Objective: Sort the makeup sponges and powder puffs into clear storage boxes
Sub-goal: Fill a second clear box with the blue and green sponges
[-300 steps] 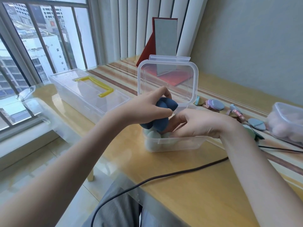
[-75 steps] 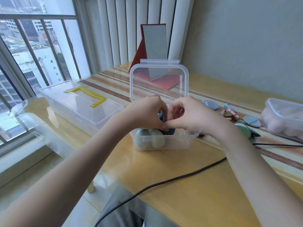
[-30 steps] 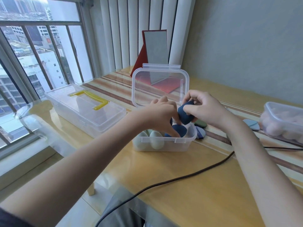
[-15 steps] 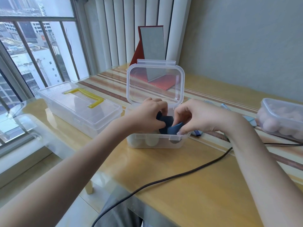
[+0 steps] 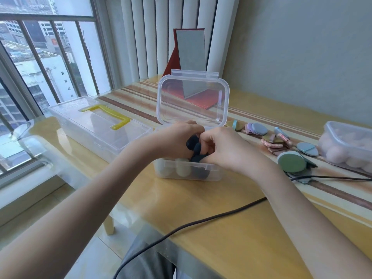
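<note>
Both hands (image 5: 201,144) grip dark blue sponges (image 5: 194,145) over the open box (image 5: 213,174).

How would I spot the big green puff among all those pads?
Start at the open clear box under both hands, then look right along the table. The green puff lies nearest the black cable, larger and rounder than the small pads behind it.
</note>
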Motion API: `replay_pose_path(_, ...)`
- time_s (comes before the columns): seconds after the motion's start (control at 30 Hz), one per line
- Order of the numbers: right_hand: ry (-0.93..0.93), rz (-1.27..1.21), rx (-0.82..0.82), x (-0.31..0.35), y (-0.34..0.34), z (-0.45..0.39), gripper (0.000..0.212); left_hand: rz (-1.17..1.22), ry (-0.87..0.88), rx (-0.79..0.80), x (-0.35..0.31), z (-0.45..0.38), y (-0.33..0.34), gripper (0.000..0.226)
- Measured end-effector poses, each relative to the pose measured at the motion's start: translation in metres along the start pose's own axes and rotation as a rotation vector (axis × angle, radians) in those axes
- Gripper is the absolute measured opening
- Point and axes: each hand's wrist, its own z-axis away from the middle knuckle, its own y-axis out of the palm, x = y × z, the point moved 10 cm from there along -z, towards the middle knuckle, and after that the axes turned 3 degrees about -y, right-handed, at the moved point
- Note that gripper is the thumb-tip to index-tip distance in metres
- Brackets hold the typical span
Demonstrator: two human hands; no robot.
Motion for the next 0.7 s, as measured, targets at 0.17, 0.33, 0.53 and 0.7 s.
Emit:
replay_pose_path(0.17, 0.052, -0.115, -0.018, -0.009, -0.004, 0.003, 0.026, 0.140, -0.033, -0.058, 0.007, 0.019, -0.012, 0.027)
replay_pose_path(0.33, 0.034, -0.108, -0.003, -0.006, -0.002, 0.001, 0.028, -0.106, 0.026, -0.095, 0.003, 0.034, -0.017, 0.018)
replay_pose_path(0.53, 0.033, -0.375, 0.092, -0.010, -0.011, 0.004, 0.005, -0.208, 0.045, 0.135, 0.004, 0.037, 0.003, 0.028)
replay_pose_path(0.7, 0.028, 0.132, -0.180, -0.008, -0.030, 0.000, 0.017, -0.274, 0.073, 0.089, -0.001, 0.038, 0.004, 0.032)
